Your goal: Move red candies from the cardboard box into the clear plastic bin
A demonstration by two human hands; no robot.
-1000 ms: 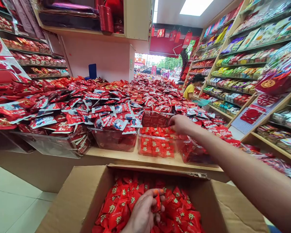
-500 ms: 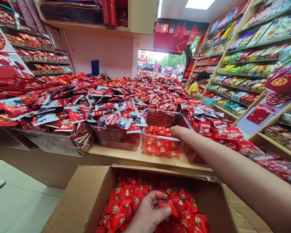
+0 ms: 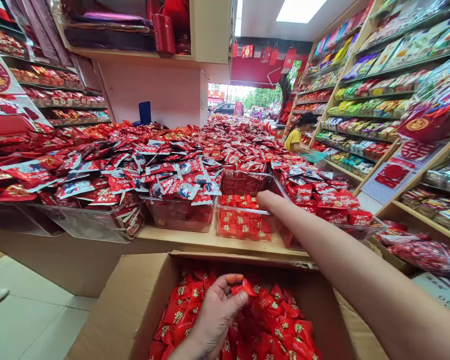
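My left hand (image 3: 219, 310) is above an open cardboard box (image 3: 142, 295). Its thumb and fingers pinch a small red wrapped candy (image 3: 245, 288). Below it, the box holds a heap of similar red candies (image 3: 281, 325) with gold characters on the wrappers. My right arm stretches forward over a clear plastic bin (image 3: 247, 235) on the wooden counter. Only the wrist and back edge of my right hand (image 3: 270, 201) show at the bin; the fingers are hidden. Inside the bin, red candies (image 3: 243, 218) of the same look lie flat in rows.
Heaped bins of red and white packets (image 3: 187, 185) flank the clear bin on both sides. Stocked shelves (image 3: 375, 100) line the right wall. A person in a yellow top (image 3: 294, 139) is farther back. A cabinet (image 3: 213, 30) overhangs the counter at upper left.
My left hand has risen a little and moved left, keeping a red candy pinched. My right hand stays at the clear bin. The whole view has shifted slightly.
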